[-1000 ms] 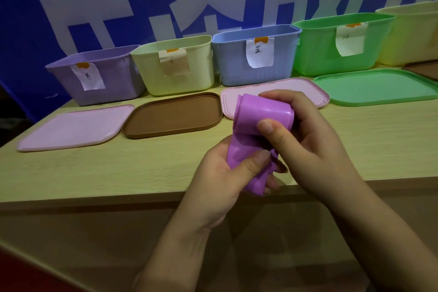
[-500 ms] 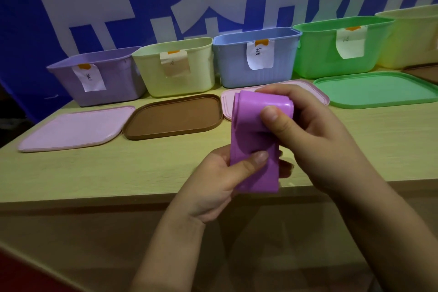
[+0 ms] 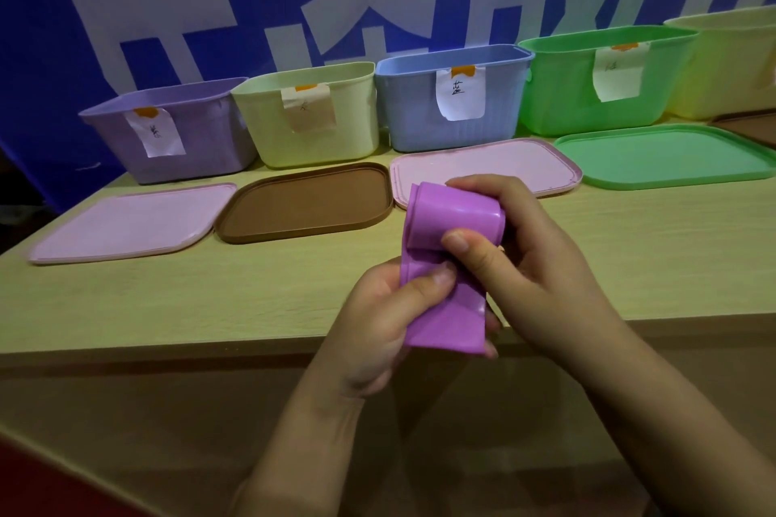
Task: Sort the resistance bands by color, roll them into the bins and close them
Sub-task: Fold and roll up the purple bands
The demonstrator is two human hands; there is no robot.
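A purple resistance band, partly rolled, is held above the table's front edge. My right hand grips the rolled top part, thumb on its front. Below it, my left hand pinches the loose tail with its thumb across the band. At the back stands a row of open labelled bins: a purple bin, a pale yellow bin, a blue bin, a green bin and another pale yellow bin. What the bins contain is hidden.
Lids lie flat in front of the bins: a pink lid, a brown lid, a second pink lid and a green lid. The wooden table ends just under my hands. A blue banner fills the back.
The flat tail below the roll has grown longer and hangs lower. My hands have stayed in nearly the same place; the view has shifted slightly.
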